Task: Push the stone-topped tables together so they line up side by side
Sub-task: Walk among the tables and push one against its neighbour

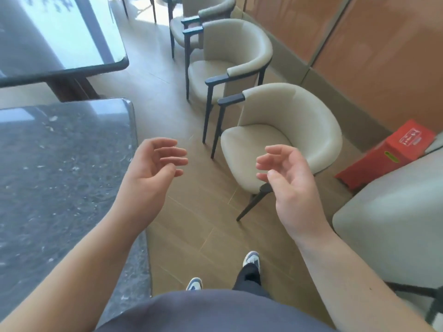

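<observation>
A dark speckled stone-topped table (55,178) fills the left side, its rounded right edge running down beside me. A second stone-topped table (55,37) with a glossy reflective top stands beyond it at the upper left, with a gap of floor between the two. My left hand (151,173) hovers in the air just right of the near table's edge, fingers loosely curled, holding nothing. My right hand (287,180) hangs over the floor in front of a chair, palm turned inward, fingers relaxed and empty. Neither hand touches a table.
Three cream armchairs with dark legs stand in a row on the right, the nearest chair (282,140) close to my right hand. Another cream seat (393,212) is at the far right. A red box (393,154) lies by the orange wall. The wood-look floor (191,236) runs between tables and chairs.
</observation>
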A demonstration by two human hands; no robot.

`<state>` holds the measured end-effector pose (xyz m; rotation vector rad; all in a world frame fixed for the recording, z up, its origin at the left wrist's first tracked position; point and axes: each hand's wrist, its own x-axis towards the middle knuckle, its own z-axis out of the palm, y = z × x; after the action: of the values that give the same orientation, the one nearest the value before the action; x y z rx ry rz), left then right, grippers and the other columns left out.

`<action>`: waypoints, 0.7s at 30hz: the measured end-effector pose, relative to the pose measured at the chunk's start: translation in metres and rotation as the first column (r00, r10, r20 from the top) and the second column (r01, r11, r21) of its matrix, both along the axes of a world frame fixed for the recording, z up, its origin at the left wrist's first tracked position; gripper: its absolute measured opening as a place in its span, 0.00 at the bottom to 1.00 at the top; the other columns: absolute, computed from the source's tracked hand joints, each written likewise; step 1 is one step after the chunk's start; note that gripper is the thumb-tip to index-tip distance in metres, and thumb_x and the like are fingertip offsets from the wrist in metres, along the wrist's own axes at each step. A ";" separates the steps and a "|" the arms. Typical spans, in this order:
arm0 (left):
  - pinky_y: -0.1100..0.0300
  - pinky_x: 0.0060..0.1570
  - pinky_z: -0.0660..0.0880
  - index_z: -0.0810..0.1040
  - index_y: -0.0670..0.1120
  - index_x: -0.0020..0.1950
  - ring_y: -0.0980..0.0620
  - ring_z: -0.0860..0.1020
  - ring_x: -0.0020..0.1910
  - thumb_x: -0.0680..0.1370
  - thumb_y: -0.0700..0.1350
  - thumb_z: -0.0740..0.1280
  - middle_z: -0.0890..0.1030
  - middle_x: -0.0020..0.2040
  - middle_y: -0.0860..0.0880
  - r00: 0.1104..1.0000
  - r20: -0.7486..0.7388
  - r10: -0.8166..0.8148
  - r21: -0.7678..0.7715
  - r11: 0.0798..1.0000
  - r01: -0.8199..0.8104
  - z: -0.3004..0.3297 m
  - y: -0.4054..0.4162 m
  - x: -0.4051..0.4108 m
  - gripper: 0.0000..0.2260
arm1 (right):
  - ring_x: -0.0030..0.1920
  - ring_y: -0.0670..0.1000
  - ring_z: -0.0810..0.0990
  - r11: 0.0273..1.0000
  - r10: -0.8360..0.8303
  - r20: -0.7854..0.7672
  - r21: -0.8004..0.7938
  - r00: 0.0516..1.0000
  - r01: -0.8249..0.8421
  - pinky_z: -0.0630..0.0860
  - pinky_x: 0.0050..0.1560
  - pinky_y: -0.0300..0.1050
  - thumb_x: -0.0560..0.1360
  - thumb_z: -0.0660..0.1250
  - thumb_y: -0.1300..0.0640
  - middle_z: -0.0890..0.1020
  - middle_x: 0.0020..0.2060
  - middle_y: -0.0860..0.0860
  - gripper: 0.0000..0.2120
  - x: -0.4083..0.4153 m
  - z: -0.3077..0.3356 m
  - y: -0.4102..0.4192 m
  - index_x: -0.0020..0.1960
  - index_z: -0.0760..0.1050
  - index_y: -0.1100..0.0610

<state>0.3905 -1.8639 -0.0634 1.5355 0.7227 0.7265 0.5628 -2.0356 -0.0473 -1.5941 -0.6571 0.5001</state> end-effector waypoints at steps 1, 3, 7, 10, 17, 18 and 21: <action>0.53 0.54 0.81 0.73 0.47 0.61 0.49 0.83 0.54 0.82 0.28 0.57 0.82 0.54 0.46 0.999 -0.001 0.034 -0.002 0.999 -0.034 0.000 0.005 0.007 0.17 | 0.56 0.51 0.81 0.999 0.033 -0.003 0.005 0.999 -0.033 0.79 0.60 0.54 0.75 0.58 0.65 0.81 0.51 0.53 0.17 0.013 -0.001 0.010 0.61 0.74 0.56; 0.53 0.54 0.80 0.73 0.46 0.62 0.48 0.83 0.55 0.82 0.27 0.57 0.82 0.54 0.46 0.996 -0.004 0.094 -0.001 0.996 -0.094 -0.001 0.013 0.022 0.17 | 0.55 0.50 0.81 0.995 0.097 -0.011 0.022 0.995 -0.097 0.80 0.59 0.53 0.75 0.58 0.66 0.81 0.51 0.52 0.17 0.038 -0.001 0.028 0.61 0.74 0.56; 0.52 0.54 0.81 0.72 0.43 0.63 0.49 0.83 0.54 0.81 0.27 0.57 0.82 0.55 0.45 0.975 0.005 0.220 0.029 0.975 -0.220 0.004 0.029 0.065 0.16 | 0.54 0.49 0.81 0.970 0.239 -0.023 0.050 0.971 -0.237 0.79 0.59 0.52 0.75 0.58 0.66 0.82 0.49 0.50 0.17 0.094 -0.003 0.067 0.60 0.74 0.54; 0.52 0.54 0.82 0.72 0.43 0.63 0.50 0.83 0.53 0.80 0.31 0.60 0.82 0.55 0.45 0.941 0.044 0.334 0.005 0.942 -0.335 0.006 0.040 0.099 0.14 | 0.54 0.48 0.81 0.936 0.349 -0.015 0.056 0.937 -0.348 0.79 0.58 0.49 0.75 0.58 0.65 0.82 0.49 0.49 0.17 0.133 -0.002 0.096 0.59 0.75 0.51; 0.56 0.52 0.80 0.74 0.51 0.60 0.49 0.83 0.54 0.76 0.39 0.60 0.83 0.53 0.50 0.883 0.059 0.466 -0.003 0.884 -0.467 -0.008 0.075 0.131 0.15 | 0.54 0.49 0.81 0.847 0.531 -0.063 0.030 0.845 -0.530 0.79 0.57 0.48 0.75 0.58 0.63 0.82 0.50 0.53 0.16 0.178 -0.008 0.179 0.60 0.75 0.53; 0.56 0.52 0.80 0.74 0.51 0.60 0.49 0.83 0.55 0.76 0.39 0.60 0.83 0.53 0.50 0.867 0.057 0.496 -0.020 0.868 -0.496 -0.012 0.083 0.130 0.14 | 0.54 0.49 0.81 0.830 0.557 -0.069 0.027 0.828 -0.557 0.79 0.57 0.48 0.75 0.58 0.64 0.82 0.50 0.53 0.16 0.180 -0.010 0.193 0.60 0.75 0.53; 0.57 0.51 0.80 0.74 0.49 0.60 0.51 0.83 0.53 0.76 0.38 0.60 0.82 0.53 0.49 0.804 0.061 0.592 -0.053 0.806 -0.590 -0.023 0.117 0.126 0.14 | 0.54 0.49 0.81 0.780 0.624 -0.062 0.002 0.779 -0.625 0.79 0.57 0.47 0.74 0.59 0.64 0.82 0.50 0.53 0.16 0.182 -0.016 0.244 0.60 0.74 0.54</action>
<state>0.5162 -1.7465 -0.0864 1.2384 1.1749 1.2239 0.7451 -1.7912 -0.0632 -1.3426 -1.1501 1.0444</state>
